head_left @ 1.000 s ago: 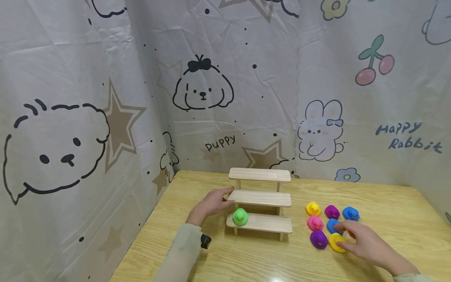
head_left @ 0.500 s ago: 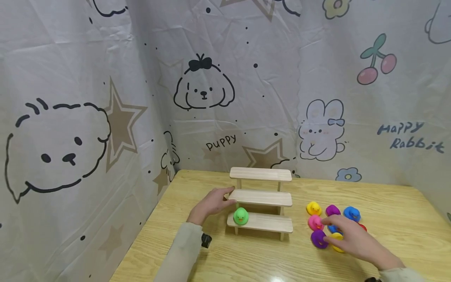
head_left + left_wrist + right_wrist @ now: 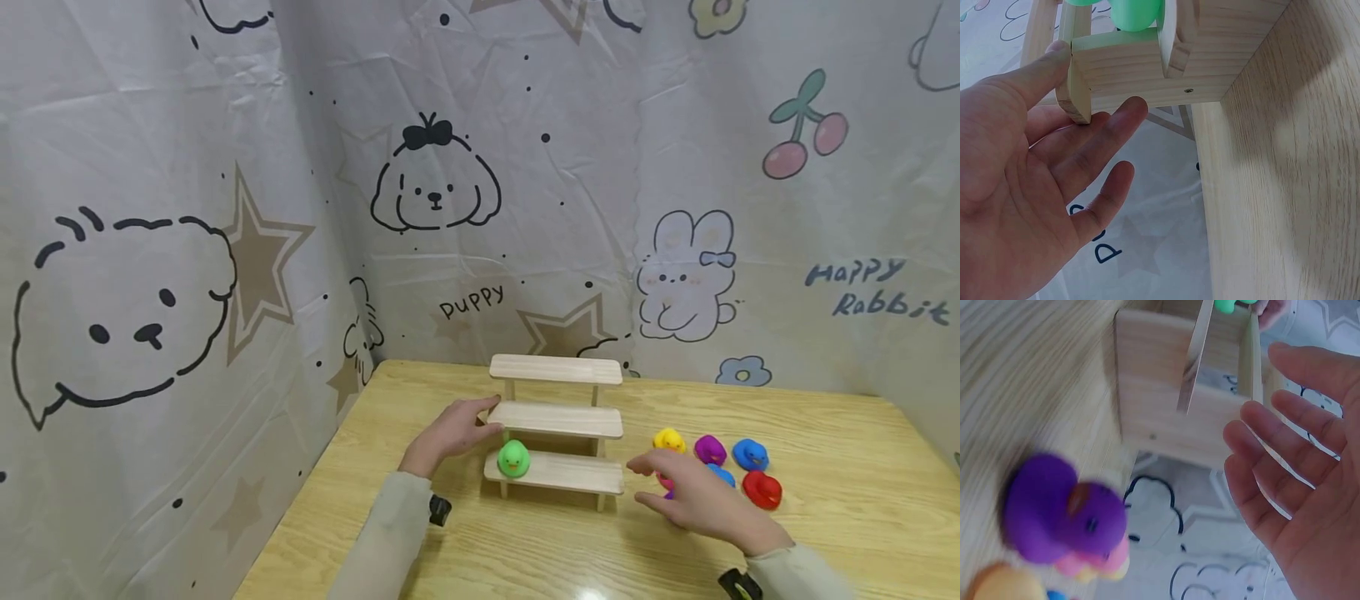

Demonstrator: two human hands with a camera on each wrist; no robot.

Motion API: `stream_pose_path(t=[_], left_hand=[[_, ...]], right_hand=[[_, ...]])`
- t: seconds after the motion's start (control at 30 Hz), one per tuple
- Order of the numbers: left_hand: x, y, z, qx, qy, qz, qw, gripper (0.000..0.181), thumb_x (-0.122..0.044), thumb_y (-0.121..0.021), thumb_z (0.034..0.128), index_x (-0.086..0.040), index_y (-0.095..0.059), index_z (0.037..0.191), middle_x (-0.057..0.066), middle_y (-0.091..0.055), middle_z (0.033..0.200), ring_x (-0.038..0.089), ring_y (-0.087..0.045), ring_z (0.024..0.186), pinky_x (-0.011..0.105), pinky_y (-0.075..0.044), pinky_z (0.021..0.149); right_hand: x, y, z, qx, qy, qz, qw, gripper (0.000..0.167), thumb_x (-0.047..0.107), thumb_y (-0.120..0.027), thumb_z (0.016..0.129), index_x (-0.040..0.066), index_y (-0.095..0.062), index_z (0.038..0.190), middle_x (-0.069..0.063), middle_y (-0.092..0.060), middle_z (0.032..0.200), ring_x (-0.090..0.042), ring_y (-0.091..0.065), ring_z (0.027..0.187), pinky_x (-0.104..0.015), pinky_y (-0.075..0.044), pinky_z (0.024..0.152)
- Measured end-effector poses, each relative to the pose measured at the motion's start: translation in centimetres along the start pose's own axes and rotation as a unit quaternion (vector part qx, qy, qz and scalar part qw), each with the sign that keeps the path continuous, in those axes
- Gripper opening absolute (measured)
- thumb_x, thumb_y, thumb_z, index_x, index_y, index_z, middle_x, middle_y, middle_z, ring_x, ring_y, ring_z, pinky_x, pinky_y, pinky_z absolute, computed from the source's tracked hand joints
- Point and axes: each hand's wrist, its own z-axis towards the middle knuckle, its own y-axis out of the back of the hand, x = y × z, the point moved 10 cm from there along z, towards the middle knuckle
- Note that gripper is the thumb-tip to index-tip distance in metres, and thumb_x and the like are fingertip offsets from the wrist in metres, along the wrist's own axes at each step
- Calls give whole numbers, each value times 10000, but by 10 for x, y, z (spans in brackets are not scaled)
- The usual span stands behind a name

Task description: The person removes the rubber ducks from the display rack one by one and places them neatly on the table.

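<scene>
A three-tier wooden shelf point(image 3: 555, 419) stands on the table, a green rubber duck point(image 3: 513, 459) at the left of its lowest tier. My left hand point(image 3: 453, 432) grips the left end of the middle tier; in the left wrist view the thumb lies on one face of the board and fingers reach behind it. My right hand point(image 3: 697, 496), holding nothing, hovers with parted, lightly bent fingers just right of the lowest tier, apart from it. Beneath it, a purple duck point(image 3: 1041, 509) and a pink duck point(image 3: 1094, 559) are mostly hidden in the head view.
Right of the shelf sit more rubber ducks: yellow point(image 3: 669, 440), magenta point(image 3: 709, 451), blue point(image 3: 752, 455), another blue point(image 3: 722, 475) and red point(image 3: 762, 490). A second yellow duck point(image 3: 1007, 584) shows in the right wrist view. Printed curtains point(image 3: 570, 208) hang behind the table point(image 3: 570, 550).
My right hand has moved left from over the front yellow and blue ducks towards the shelf, uncovering the red duck. The left hand has stayed on the middle tier.
</scene>
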Motion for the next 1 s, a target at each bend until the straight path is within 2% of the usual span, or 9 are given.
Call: stream_pose_path(t=[0.13,0.5,0.8,1.0], left_hand=[[0,0,2,-3,-6,41,10000,556,-332,-564,958,-71,-421,1428,116,-485,1386,226,-646,990,319,-530,827],[-3,1,1,2,-143,86,9999,563,-334,-573,954,-48,-431,1417,132,-514,1355,235,-656,966,330,-537,811],[-1,0,3,28,-213,233,9995,545,-335,-553,965,-64,-430,1421,114,-493,1380,230,-652,975,335,-524,845],[0,1,3,42,-198,224,9995,537,-324,-548,968,-65,-427,1423,109,-485,1388,224,-652,979,335,-522,853]], right_hand=[[16,-8,12,-13,285,37,9996,288,199,-739,831,104,-653,1088,24,-654,1031,-148,-610,905,-340,-541,747],[59,-25,46,-254,917,40,9955,290,215,-731,838,97,-653,1091,21,-637,1061,-162,-604,964,-382,-524,823],[74,-39,69,-114,744,218,9969,309,222,-719,847,100,-636,1118,5,-619,1108,-168,-599,992,-387,-510,859],[79,-44,80,-227,803,240,9962,377,208,-743,820,82,-631,1157,-12,-622,1110,-170,-595,995,-387,-507,866]])
